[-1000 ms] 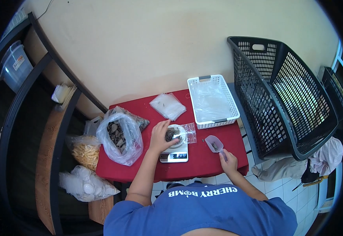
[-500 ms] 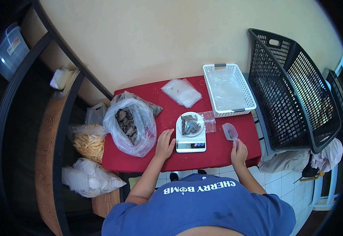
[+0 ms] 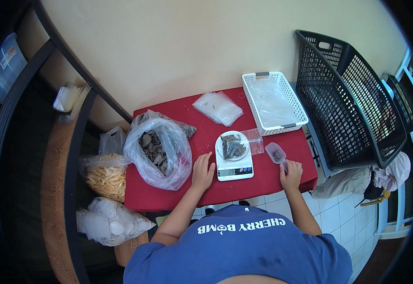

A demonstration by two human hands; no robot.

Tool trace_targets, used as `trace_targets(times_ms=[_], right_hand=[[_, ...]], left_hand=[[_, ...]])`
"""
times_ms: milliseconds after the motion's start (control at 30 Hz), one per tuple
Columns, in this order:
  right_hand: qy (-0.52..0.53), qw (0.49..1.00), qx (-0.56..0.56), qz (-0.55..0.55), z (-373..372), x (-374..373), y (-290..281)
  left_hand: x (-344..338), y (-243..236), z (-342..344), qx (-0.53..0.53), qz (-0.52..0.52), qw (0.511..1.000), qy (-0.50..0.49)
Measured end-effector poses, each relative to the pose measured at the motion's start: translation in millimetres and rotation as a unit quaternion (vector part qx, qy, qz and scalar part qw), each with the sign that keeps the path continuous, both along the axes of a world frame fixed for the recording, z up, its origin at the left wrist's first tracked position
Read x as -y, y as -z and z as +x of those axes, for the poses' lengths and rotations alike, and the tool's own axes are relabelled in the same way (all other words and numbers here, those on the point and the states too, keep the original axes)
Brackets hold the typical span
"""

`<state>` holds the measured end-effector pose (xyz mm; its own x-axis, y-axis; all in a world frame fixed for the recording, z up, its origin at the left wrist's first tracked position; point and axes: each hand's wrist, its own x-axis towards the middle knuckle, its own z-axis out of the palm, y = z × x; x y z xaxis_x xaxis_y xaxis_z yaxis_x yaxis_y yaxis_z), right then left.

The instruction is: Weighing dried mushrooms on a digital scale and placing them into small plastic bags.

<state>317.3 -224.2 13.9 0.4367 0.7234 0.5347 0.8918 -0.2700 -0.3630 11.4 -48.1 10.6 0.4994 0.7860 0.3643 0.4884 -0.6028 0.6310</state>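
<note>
A white kitchen scale (image 3: pixel 235 171) stands on the red-covered table. On its round plate lies a clear plastic bag of dark striped snack pieces (image 3: pixel 233 146), its empty end (image 3: pixel 255 141) hanging over to the right. My left hand (image 3: pixel 203 171) rests on the cloth just left of the scale, fingers stretched out, holding nothing. To the scale's right, my right hand (image 3: pixel 290 175) grips the handle of a translucent scoop (image 3: pixel 281 148); a few dark pieces show inside it. A large open bag of dark spiral snack pieces (image 3: pixel 153 150) stands left of my left hand.
Flat clear bags (image 3: pixel 218 109) lie at the back of the table, beside a white basket (image 3: pixel 287 128) holding more plastic. A tall black crate (image 3: pixel 343 102) stands at right. Bags of yellowish snacks (image 3: pixel 106 179) and pale round pieces (image 3: pixel 112 221) sit left, near a shelf (image 3: pixel 55 189).
The scoop has tilted in my right hand, and the dark pieces inside show more plainly. My left hand stays beside the scale. The whole view has shifted slightly.
</note>
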Motion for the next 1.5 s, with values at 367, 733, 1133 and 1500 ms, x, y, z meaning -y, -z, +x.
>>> trace_targets(times_ms=[367,733,1133,1500], right_hand=[[-0.023,0.999,-0.033,-0.014,-1,8,-2],[-0.02,0.998,-0.05,-0.019,0,11,-2],[-0.04,0.998,-0.043,-0.027,3,12,4],[-0.036,0.998,-0.039,-0.027,5,11,1]], left_hand=[[-25,-83,88,-0.138,0.127,0.978,0.09],[-43,-77,132,-0.182,0.12,0.951,0.22],[-15,-123,179,-0.358,0.24,0.849,0.306],[-14,-112,206,-0.377,0.338,0.808,0.302]])
